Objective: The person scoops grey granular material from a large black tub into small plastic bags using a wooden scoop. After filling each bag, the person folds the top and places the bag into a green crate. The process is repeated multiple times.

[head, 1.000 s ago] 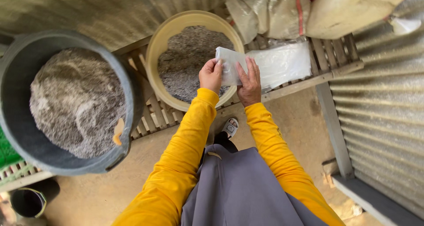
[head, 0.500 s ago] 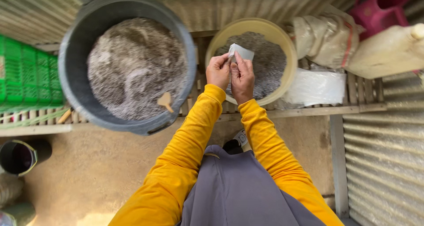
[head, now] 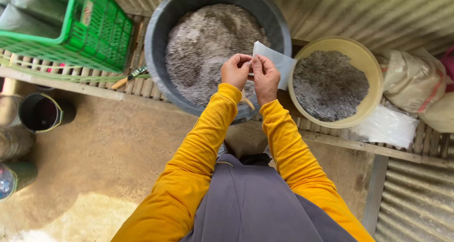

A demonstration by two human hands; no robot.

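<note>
open tub (head: 163,29) ahead, bowl (head: 373,67) right

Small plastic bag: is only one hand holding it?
No: both the left hand and the right hand pinch the small plastic bag at its edge, above the dark tub.

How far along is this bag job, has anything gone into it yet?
Done: the big dark tub and the yellow basin each hold a grey grainy mix. In hand: the left hand and right hand pinch the edge of a small clear plastic bag, which looks flat and empty. Left: likely opening and filling it; a stack of similar bags lies beside the basin.
</note>
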